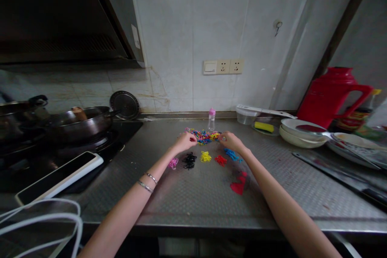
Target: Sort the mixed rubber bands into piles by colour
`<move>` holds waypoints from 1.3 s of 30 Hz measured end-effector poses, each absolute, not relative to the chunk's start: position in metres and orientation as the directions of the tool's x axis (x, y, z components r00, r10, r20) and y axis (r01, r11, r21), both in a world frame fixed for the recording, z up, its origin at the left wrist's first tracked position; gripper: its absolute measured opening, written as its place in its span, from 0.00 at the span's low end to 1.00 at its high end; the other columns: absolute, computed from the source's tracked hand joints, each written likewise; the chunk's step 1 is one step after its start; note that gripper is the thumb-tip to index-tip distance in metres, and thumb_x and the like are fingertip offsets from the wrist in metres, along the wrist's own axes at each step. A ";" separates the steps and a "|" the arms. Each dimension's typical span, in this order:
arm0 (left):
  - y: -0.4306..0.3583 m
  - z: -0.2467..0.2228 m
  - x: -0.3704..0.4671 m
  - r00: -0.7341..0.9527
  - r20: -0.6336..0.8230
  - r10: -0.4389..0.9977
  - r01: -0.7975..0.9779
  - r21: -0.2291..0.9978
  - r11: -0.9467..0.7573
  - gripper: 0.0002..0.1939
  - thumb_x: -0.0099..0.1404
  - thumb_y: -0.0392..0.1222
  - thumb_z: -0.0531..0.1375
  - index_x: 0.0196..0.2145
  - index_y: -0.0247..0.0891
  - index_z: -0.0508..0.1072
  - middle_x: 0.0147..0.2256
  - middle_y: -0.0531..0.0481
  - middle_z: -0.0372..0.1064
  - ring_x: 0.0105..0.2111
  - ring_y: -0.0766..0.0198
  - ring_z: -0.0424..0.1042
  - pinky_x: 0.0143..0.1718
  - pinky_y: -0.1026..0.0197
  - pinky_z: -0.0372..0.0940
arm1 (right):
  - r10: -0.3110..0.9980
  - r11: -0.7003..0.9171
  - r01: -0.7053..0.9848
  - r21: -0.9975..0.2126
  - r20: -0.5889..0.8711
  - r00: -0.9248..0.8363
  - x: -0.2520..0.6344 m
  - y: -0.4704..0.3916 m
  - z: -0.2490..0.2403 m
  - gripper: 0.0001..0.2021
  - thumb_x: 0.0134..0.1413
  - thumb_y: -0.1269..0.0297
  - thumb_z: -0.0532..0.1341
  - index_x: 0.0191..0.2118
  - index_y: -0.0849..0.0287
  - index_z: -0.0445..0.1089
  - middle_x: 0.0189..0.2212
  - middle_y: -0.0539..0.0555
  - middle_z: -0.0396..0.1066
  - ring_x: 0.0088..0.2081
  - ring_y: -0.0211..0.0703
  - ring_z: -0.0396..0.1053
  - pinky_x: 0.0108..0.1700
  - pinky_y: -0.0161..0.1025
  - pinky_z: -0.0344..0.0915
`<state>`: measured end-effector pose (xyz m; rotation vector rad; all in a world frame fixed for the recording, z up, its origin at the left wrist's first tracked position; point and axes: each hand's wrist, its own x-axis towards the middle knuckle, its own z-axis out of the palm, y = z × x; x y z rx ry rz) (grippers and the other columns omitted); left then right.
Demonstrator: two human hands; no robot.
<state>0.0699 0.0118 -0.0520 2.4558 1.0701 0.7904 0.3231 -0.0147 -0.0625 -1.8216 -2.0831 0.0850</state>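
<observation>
Mixed rubber bands [206, 137] lie toward the counter's [187, 205] twelve o'clock, left hand [185, 142] at their nine, right hand [231, 141] at three. Whether either grip is closed cannot be told. Light pinching should best free tangled strands.

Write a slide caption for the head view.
Left hand and right hand at a multicoloured pile, with five smaller single-colour clusters nearer the camera on a metal counter.

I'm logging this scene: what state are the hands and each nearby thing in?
Left hand, fingers curled, hold unclear
Right hand, fingers curled, hold unclear
Multicoloured heap of small bands, mixed
Pink band pile, separate
Black band pile, separate
Yellow band pile, separate
Red band pile, separate
Blue band pile, separate
Clear bottle with pink cap, upright
Red irregular piece, lying flat
</observation>
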 end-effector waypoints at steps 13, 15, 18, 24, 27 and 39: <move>-0.018 -0.051 0.089 0.757 0.173 0.630 0.425 0.602 -0.676 0.07 0.50 0.36 0.59 0.27 0.32 0.76 0.25 0.49 0.72 0.25 0.69 0.66 0.28 0.69 0.57 | 0.963 0.134 0.963 -0.232 0.258 -0.072 0.328 -0.013 -0.071 0.15 0.53 0.62 0.52 0.45 0.55 0.68 0.42 0.56 0.67 0.45 0.43 0.63 0.43 0.33 0.58; -0.017 -0.049 0.087 0.755 0.177 0.631 0.412 0.621 -0.667 0.07 0.51 0.37 0.59 0.27 0.32 0.76 0.26 0.48 0.72 0.25 0.68 0.66 0.28 0.69 0.57 | 0.961 0.135 0.964 -0.228 0.266 -0.071 0.327 -0.012 -0.072 0.15 0.53 0.61 0.53 0.45 0.56 0.69 0.42 0.57 0.66 0.45 0.43 0.63 0.43 0.33 0.58; -0.015 -0.048 0.085 0.734 0.201 0.649 0.404 0.639 -0.654 0.09 0.52 0.39 0.59 0.28 0.32 0.76 0.26 0.48 0.72 0.26 0.68 0.66 0.28 0.69 0.57 | 0.961 0.147 0.966 -0.213 0.262 -0.088 0.324 -0.014 -0.072 0.14 0.53 0.61 0.53 0.43 0.55 0.69 0.42 0.56 0.67 0.45 0.43 0.63 0.43 0.33 0.58; -0.007 -0.049 0.085 0.671 0.268 0.691 0.388 0.666 -0.636 0.10 0.53 0.41 0.58 0.28 0.31 0.76 0.26 0.48 0.72 0.26 0.67 0.66 0.29 0.68 0.59 | 0.965 0.126 0.975 -0.182 0.250 -0.078 0.317 -0.018 -0.068 0.13 0.53 0.61 0.53 0.41 0.54 0.70 0.42 0.56 0.66 0.45 0.44 0.62 0.40 0.33 0.59; -0.004 -0.050 0.084 0.638 0.299 0.710 0.376 0.683 -0.626 0.11 0.54 0.41 0.57 0.28 0.31 0.75 0.27 0.47 0.72 0.27 0.67 0.67 0.30 0.67 0.59 | 0.965 0.115 0.980 -0.162 0.252 -0.072 0.317 -0.017 -0.069 0.13 0.54 0.60 0.52 0.42 0.54 0.69 0.42 0.57 0.66 0.45 0.46 0.61 0.40 0.35 0.59; 0.014 -0.050 0.064 0.405 0.313 0.859 0.492 0.717 -0.493 0.10 0.53 0.39 0.56 0.27 0.29 0.75 0.21 0.48 0.70 0.22 0.68 0.65 0.26 0.67 0.58 | 0.953 0.119 0.984 -0.130 0.293 -0.077 0.322 -0.014 -0.068 0.13 0.54 0.60 0.51 0.39 0.56 0.70 0.41 0.58 0.66 0.45 0.48 0.61 0.37 0.35 0.60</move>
